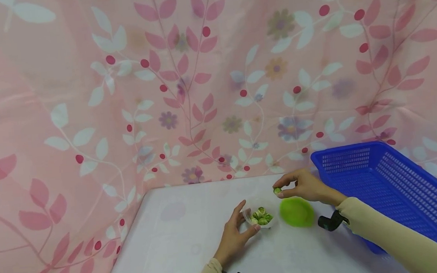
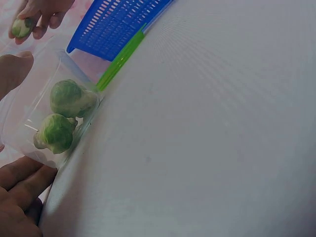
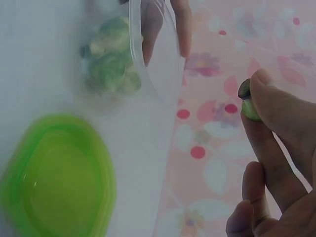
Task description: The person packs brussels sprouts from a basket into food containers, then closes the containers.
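A clear plastic container point(image 1: 253, 204) stands on the table with several Brussels sprouts point(image 1: 262, 216) inside. My left hand point(image 1: 232, 237) holds it from the side, thumb near the front rim and fingers round the far side; the sprouts point(image 2: 58, 133) show through its wall in the left wrist view. Above and to the right of the container, my right hand point(image 1: 308, 187) pinches a single Brussels sprout point(image 1: 277, 190) between thumb and fingertips. Part of that sprout point(image 3: 252, 109) is hidden by the thumb in the right wrist view. Below this hand lies a shallow, lime-green plastic lid point(image 1: 297, 212).
A large blue plastic basket point(image 1: 368, 176) with perforated walls occupies the right side, beside the right forearm. The white table point(image 1: 172, 238) meets a pink, leaf-patterned cloth point(image 1: 199, 91) at its back and left edges. Each wrist carries a small black camera.
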Tool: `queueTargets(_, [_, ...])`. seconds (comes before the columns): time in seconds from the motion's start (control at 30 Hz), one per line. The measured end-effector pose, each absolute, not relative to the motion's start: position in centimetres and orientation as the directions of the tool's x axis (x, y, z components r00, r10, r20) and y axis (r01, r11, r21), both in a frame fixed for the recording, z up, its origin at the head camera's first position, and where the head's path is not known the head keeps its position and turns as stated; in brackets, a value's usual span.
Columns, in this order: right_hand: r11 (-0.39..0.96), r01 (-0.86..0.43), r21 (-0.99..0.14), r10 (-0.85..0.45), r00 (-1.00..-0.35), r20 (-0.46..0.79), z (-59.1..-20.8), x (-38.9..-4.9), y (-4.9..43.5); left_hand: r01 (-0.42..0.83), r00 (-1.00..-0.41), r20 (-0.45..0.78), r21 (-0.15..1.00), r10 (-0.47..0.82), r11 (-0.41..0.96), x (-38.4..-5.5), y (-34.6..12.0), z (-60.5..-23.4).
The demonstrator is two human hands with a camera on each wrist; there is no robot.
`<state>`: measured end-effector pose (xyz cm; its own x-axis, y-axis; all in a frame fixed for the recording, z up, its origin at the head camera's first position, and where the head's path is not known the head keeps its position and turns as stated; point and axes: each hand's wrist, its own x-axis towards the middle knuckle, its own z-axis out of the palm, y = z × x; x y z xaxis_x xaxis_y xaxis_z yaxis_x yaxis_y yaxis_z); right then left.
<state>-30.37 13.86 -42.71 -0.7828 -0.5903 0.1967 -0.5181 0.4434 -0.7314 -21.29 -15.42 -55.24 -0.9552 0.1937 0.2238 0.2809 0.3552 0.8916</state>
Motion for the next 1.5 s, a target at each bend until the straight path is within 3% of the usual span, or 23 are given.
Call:
queueTargets(0.6, [0.461,-0.433,-0.775,-0.551,-0.824,0.133,-45.5,-30.2,8.5,0.293,-0.951,0.237,0.892,0.197,0.343,-21.3,-15.4,-55.4])
queueTargets(0.9, [0.451,-0.498,-0.74,-0.549,-0.809,0.21,-47.1,-30.2,7.2,0.29,-0.953,0.235,0.89,0.192,0.353,-21.3,-15.5,-55.4])
queueTargets(1.3, [0.452,-0.61,-0.651,-0.548,-0.766,0.338,-48.4,-29.9,5.5,0.291,-0.953,0.236,0.889,0.191,0.353,-21.5,-15.6,-55.6])
queueTargets(1.5, [0.563,-0.607,-0.56,-0.516,-0.788,0.335,-49.1,-29.4,4.7,0.295,-0.952,0.24,0.887,0.191,0.356,-21.4,-15.5,-55.5])
